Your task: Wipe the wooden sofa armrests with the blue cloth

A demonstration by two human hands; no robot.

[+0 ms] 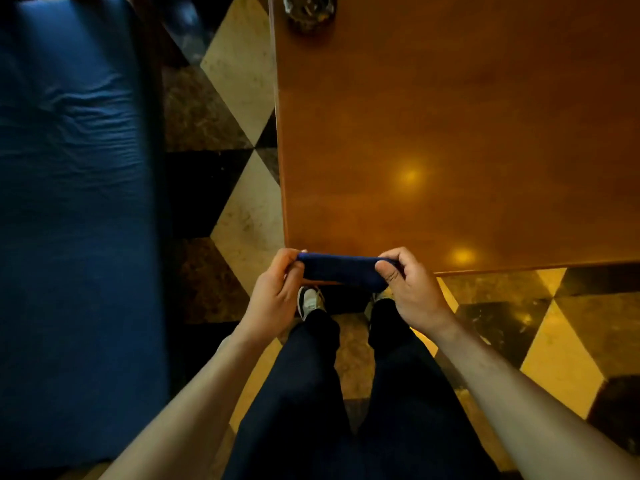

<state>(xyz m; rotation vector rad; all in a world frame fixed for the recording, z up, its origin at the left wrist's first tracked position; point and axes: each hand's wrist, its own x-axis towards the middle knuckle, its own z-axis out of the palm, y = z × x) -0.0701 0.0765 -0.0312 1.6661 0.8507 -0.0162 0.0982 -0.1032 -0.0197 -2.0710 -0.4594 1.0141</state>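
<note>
The blue cloth (341, 270) is folded into a narrow band and stretched between both hands at the near left corner of a wooden table. My left hand (277, 292) pinches its left end and my right hand (407, 289) grips its right end, fingers curled round it. The sofa's blue seat cushion (72, 220) fills the left side, with a dark wooden frame edge (156, 168) along its right side. No armrest shows plainly.
A glossy wooden table (450, 133) takes up the upper right, with a dark ashtray (309, 10) at its far left edge. Patterned stone floor (242, 216) runs between sofa and table. My legs and shoes stand at the table corner.
</note>
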